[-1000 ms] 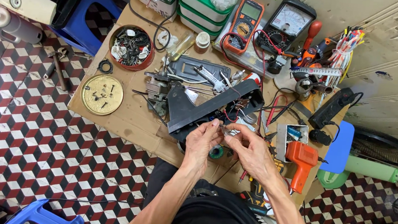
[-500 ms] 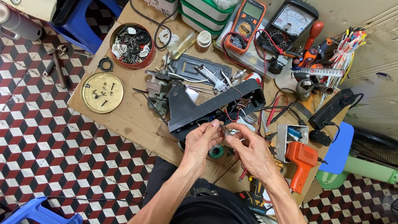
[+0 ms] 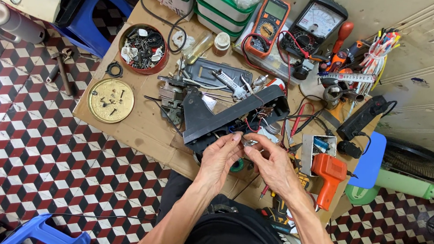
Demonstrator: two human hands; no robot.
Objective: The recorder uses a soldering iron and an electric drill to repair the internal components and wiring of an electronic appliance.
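Observation:
My left hand (image 3: 221,158) and my right hand (image 3: 275,165) meet at the near edge of a long black plastic housing (image 3: 228,116) with red and blue wires showing inside it. Together they pinch a small silvery part (image 3: 249,143) between the fingertips, just in front of the housing. Under my hands lies a green tape roll (image 3: 236,165), mostly hidden. The housing rests on a sheet of brown cardboard (image 3: 138,123) spread over the tiled floor.
A gold tin lid with screws (image 3: 110,100) and a round red tin of small parts (image 3: 143,48) lie left. An orange multimeter (image 3: 268,25), an analogue meter (image 3: 314,21), an orange soldering gun (image 3: 329,175), a blue stool (image 3: 91,14) and a green fan (image 3: 411,170) surround the cardboard.
My hands have stayed at the housing's near edge, with only small finger movements on the silvery part. The view has shifted slightly.

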